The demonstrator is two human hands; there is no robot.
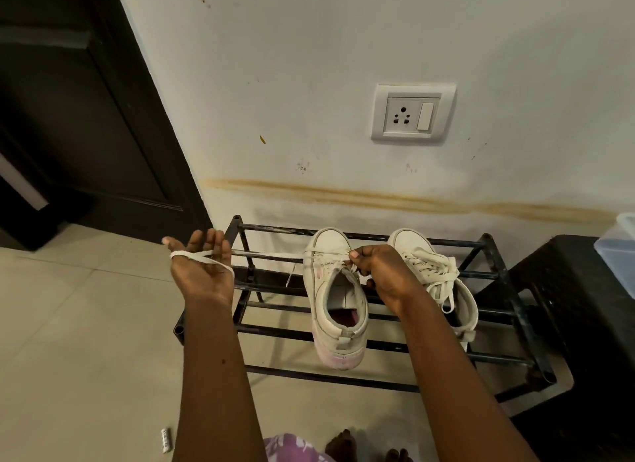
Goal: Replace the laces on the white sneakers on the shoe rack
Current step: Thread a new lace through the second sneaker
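Left hand [202, 277]: lace [268, 255] looped round | right hand [378, 269]: pinches lace

Black shoe rack [326, 377] on tiled floor [86, 324]; left sneaker [323, 289], right sneaker [412, 245] atop, heels seemingly overhanging.

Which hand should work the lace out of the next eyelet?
Probably the right hand: it pinches the lace at the eyelets of the sneaker. The left hand is off to the side, lace looped round its palm.
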